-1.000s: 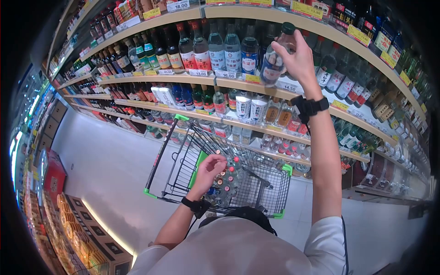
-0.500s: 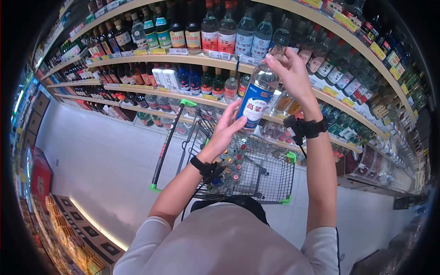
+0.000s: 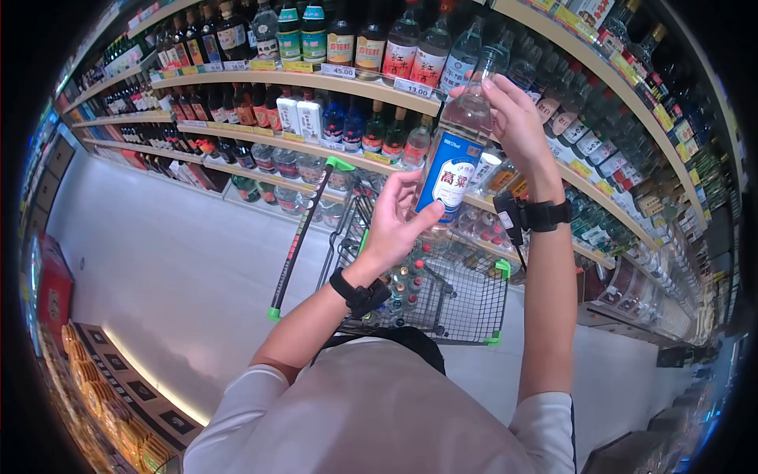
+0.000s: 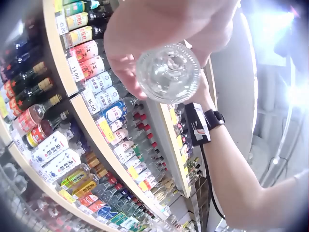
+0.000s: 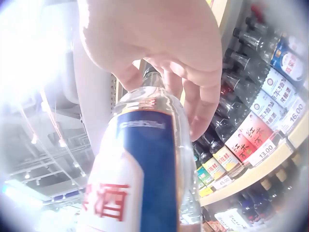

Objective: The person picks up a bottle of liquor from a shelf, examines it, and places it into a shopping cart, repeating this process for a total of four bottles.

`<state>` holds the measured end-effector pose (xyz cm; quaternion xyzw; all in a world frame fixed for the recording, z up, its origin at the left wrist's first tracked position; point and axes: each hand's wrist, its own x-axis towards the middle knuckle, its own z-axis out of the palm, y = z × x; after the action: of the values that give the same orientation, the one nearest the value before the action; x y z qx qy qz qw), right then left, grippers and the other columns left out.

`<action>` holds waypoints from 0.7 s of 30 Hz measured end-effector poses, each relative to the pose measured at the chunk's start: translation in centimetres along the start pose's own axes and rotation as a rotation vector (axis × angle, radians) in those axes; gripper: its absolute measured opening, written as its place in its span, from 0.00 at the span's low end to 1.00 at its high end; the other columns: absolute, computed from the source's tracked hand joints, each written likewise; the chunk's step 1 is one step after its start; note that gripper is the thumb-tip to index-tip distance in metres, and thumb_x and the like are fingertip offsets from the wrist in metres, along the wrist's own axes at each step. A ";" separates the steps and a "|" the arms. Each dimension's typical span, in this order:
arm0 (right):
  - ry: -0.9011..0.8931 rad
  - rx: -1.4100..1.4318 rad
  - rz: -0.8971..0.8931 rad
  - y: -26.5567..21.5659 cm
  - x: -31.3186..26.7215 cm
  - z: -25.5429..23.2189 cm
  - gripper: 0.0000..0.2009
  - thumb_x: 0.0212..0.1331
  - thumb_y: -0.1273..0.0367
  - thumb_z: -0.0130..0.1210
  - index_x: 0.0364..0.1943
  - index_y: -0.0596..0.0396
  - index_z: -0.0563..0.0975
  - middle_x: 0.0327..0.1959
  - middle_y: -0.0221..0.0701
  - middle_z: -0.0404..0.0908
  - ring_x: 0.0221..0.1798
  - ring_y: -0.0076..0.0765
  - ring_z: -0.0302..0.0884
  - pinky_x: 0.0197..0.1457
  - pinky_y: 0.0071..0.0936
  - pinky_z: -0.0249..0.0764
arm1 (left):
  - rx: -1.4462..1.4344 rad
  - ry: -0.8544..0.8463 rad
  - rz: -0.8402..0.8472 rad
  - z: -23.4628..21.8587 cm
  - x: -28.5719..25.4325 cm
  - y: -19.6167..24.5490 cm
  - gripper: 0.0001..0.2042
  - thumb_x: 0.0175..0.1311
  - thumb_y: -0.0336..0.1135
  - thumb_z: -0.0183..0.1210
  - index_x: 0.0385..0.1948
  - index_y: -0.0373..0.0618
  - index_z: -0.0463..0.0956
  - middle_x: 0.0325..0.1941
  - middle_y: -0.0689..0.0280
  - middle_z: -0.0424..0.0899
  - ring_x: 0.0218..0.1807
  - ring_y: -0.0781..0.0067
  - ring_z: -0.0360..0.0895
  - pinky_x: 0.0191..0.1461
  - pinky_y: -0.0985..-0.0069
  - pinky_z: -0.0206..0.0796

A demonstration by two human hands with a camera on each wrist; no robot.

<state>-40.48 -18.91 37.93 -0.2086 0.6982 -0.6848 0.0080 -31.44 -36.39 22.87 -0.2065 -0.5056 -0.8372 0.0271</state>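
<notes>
Both hands hold one clear glass bottle (image 3: pixel 454 170) with a blue and white label, tilted in front of the shelves. My left hand (image 3: pixel 399 225) grips its lower part, the thumb lying on the label. At the neck, my right hand (image 3: pixel 517 122) has its fingers curled round the glass. In the left wrist view the round bottle base (image 4: pixel 168 73) faces the camera below the left hand (image 4: pixel 169 29). The right wrist view shows the right hand (image 5: pixel 159 43) round the neck, with the label (image 5: pixel 145 174) below it.
A shopping cart (image 3: pixel 466 304) with several bottles (image 3: pixel 407 284) inside stands below the hands. Shelves (image 3: pixel 379 77) of bottles curve across the front and right. At the lower left is a display of packaged goods (image 3: pixel 103 395); a red box (image 3: pixel 55 292) stands behind it.
The bottle has come from the shelf edge down toward the body. The left hand has risen from above the cart and taken hold of its lower part. The view has shifted slightly.
</notes>
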 end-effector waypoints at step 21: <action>0.110 -0.165 -0.098 -4.5 0.5 5.6 0.18 0.63 0.66 0.62 0.52 0.59 0.71 0.44 0.33 0.82 0.45 0.24 0.81 0.36 0.24 0.82 | 0.006 -0.042 0.134 -1.7 1.4 2.3 0.31 0.70 0.50 0.56 0.66 0.41 0.57 0.60 0.53 0.75 0.55 0.64 0.80 0.55 0.65 0.74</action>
<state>-38.05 -24.25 42.05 -0.2043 0.7407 -0.6348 -0.0811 -32.67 -38.78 24.64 -0.2573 -0.4936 -0.8275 0.0729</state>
